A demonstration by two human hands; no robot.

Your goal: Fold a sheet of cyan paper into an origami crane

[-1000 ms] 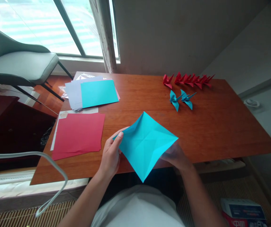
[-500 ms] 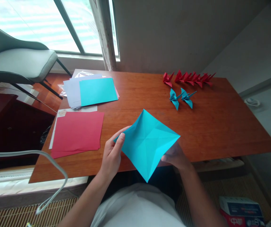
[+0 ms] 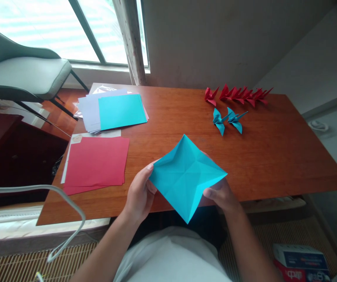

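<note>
I hold a creased cyan paper square (image 3: 186, 174) above the near edge of the wooden table (image 3: 274, 156), turned like a diamond. My left hand (image 3: 139, 194) grips its left corner with thumb on top. My right hand (image 3: 220, 196) pinches the lower right edge, its fingers mostly hidden under the sheet. The creases cross at the middle and the sheet bulges slightly.
Two cyan paper cranes (image 3: 227, 119) and a row of red cranes (image 3: 239, 94) sit at the far right of the table. A stack of red sheets (image 3: 96, 162) and a pale stack topped by cyan paper (image 3: 120, 111) lie left. A grey chair (image 3: 24, 78) stands by the window.
The sheet has shifted slightly right and buckled more along its creases, its side corners drawn a little closer. My right thumb has come up onto the lower right edge.
</note>
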